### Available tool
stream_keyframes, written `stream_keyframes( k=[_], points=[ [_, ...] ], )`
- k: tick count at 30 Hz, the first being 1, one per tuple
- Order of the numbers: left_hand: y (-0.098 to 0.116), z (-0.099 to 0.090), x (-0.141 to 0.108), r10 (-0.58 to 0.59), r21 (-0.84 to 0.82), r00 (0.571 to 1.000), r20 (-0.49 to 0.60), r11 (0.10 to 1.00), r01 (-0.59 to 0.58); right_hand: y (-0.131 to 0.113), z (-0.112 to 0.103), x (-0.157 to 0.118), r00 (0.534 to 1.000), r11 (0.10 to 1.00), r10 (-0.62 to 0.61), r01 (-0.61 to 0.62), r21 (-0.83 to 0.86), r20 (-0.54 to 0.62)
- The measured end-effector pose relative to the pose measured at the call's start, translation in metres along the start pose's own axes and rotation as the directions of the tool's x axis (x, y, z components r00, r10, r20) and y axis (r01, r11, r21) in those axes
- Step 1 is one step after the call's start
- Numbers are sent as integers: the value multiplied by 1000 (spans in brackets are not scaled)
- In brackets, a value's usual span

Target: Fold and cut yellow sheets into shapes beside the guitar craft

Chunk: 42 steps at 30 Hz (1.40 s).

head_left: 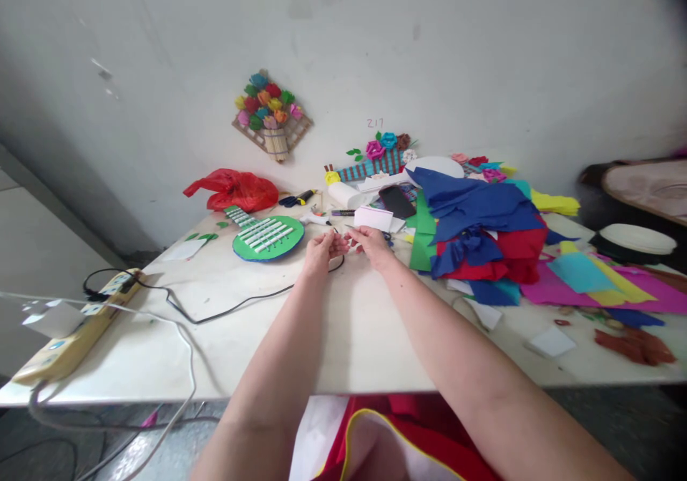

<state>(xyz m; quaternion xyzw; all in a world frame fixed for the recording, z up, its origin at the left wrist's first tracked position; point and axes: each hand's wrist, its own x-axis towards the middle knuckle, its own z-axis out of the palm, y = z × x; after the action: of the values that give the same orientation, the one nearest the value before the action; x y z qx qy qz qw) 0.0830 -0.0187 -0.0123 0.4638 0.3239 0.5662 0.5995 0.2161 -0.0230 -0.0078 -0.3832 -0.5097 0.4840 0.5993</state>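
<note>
Our left hand (pixel 323 248) and right hand (pixel 374 245), fingers curled, nearly meet beside the green guitar (pixel 295 237) on the table (pixel 354 338); their grip we cannot tell. White strips (pixel 274 239) already line it; what it lacks is unclear.

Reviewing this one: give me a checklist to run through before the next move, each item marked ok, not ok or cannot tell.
1. Left hand and right hand both in view: ok.
2. What the fingertips hold identifiable: cannot tell, too small.
3. Black cord well away from the left hand: not ok, it runs right beside it.
4. Green guitar-shaped piece on the table: ok.
5. Power strip live: cannot tell.
</note>
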Motion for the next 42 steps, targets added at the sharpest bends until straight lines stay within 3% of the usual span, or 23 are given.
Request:
stream_keyframes(
  k=[3,15,19,23,30,38,42],
  points=[
    [0,0,0,2,4,1000,-2,1000,-2,2,1,-1,999,998,-11,14,-69,43],
    [0,3,-2,17,113,999,-28,993,-13,15,0,5,997,973,-82,82,-215,7],
    [0,5,-3,44,127,998,-34,991,-39,14,1,5,993,976,-107,96,-194,-45],
    [0,4,-3,68,92,998,-10,994,-67,9,2,3,999,995,-34,30,-97,-38],
    [2,5,-5,25,3,998,49,1000,-25,4,3,-1,999,999,-37,37,-16,-31],
    [3,4,-4,25,-32,998,60,999,-23,3,3,-2,997,994,-38,44,-96,66],
    [3,4,-4,63,-34,998,13,997,-63,0,7,-1,989,977,-132,141,-160,66]
  ],
)
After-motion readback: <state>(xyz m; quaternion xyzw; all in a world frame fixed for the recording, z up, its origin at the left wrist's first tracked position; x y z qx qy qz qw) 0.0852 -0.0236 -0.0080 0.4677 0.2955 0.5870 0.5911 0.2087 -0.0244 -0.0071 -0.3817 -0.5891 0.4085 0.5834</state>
